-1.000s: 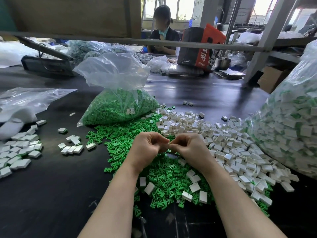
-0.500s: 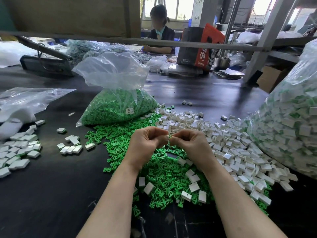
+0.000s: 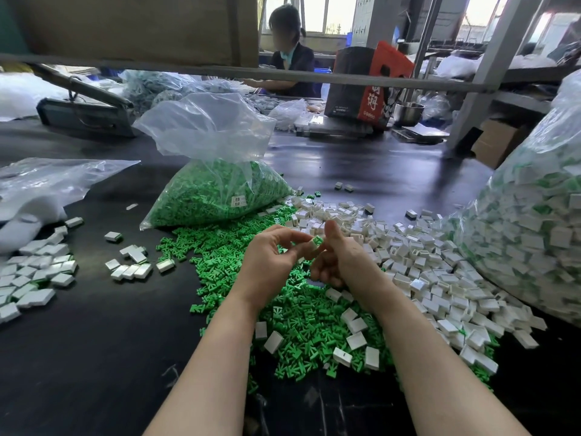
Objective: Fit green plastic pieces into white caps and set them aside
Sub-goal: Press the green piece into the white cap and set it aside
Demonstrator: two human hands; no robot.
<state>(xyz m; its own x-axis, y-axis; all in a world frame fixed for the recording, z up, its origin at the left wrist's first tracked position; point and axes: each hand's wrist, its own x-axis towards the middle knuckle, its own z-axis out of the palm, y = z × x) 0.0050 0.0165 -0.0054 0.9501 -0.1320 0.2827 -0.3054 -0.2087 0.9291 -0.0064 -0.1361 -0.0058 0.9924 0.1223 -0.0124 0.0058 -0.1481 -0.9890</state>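
Note:
Above the loose green plastic pieces (image 3: 217, 262), my left hand (image 3: 270, 269) pinches a white cap (image 3: 312, 245) at its fingertips, and a green piece (image 3: 318, 239) shows in the cap's open end. My right hand (image 3: 344, 262) is right beside the cap, thumb raised and fingers loosely curled, without a clear hold on it. A heap of empty white caps (image 3: 418, 256) lies to the right of my hands. Fitted caps (image 3: 31, 275) lie grouped at the far left, with a smaller cluster (image 3: 132, 267) closer in.
An open clear bag of green pieces (image 3: 213, 196) stands behind the piles. A large bag of assembled caps (image 3: 534, 234) fills the right side. A crumpled clear bag (image 3: 47, 180) lies at the left. Another person (image 3: 290, 61) sits beyond the black table (image 3: 94, 357).
Both hands were pinched together around the cap and piece. Now the right hand has loosened with its thumb lifted, and the left hand holds the cap with the green piece in it.

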